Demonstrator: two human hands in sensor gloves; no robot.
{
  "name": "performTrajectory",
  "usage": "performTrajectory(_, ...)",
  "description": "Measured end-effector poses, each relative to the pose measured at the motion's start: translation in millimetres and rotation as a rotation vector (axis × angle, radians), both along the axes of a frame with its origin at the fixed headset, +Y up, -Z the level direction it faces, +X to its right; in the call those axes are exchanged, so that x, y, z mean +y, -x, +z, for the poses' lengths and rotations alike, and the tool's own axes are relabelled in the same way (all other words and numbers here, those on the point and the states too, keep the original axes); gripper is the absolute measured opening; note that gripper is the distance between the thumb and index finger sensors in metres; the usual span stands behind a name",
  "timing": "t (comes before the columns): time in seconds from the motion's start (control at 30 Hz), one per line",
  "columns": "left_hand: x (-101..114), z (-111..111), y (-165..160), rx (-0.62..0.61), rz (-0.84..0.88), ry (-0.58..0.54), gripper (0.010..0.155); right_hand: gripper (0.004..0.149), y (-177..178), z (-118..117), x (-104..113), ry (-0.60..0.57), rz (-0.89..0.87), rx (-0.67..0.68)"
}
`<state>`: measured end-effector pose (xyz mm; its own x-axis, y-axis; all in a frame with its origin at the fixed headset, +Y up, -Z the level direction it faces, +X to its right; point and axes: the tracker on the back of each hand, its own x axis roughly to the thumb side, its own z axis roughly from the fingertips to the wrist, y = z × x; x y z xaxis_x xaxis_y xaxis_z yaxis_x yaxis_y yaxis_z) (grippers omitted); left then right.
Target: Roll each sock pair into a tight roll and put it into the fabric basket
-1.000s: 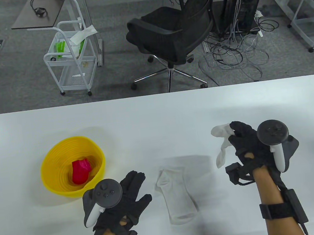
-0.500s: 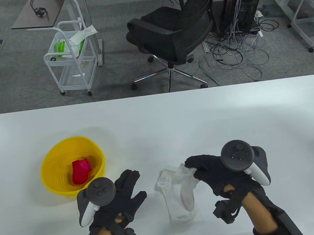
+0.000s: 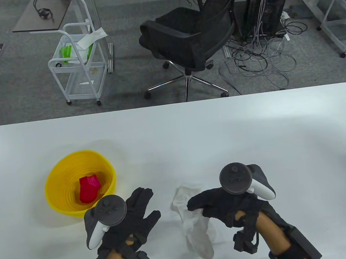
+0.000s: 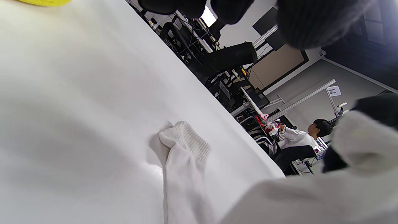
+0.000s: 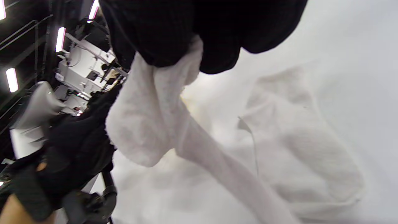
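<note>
Right hand (image 3: 222, 205) has moved left, now over the flat sock (image 3: 180, 197), pinching the second sock (image 3: 200, 235). Left hand (image 3: 130, 218) relaxed, fingers spread, holding nothing.

Bright, even overhead light casts soft shadows on the white table (image 3: 173, 129); both wrist views are blurred close up.

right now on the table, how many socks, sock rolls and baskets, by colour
white socks: 2, one flat on the table, one held by the right hand
red sock roll: 1
yellow basket: 1
total: 4
</note>
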<state>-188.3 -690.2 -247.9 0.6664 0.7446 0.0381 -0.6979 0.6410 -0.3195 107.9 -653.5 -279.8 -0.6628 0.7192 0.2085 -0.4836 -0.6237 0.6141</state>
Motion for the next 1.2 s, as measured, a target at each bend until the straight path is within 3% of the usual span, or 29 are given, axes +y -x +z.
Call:
performTrajectory(0.2, 0, 0, 0, -0.002, -0.003, 0.011, 0.077, 0.047, 6, -19, -15, 0.061, -0.021, -0.008)
performTrajectory(0.63, -1, -1, 0, -0.008, -0.009, 0.026, 0.076, 0.047, 25, -30, -25, 0.076, -0.014, 0.000)
performTrajectory(1.03, -3, -1, -1, -0.014, -0.019, 0.047, 0.077, 0.047, 18, -48, -57, -0.065, 0.114, -0.283)
performTrajectory(1.2, -3, 0, -2, -0.020, -0.025, 0.055, 0.077, 0.047, 16, -50, -73, -0.096, 0.140, -0.337)
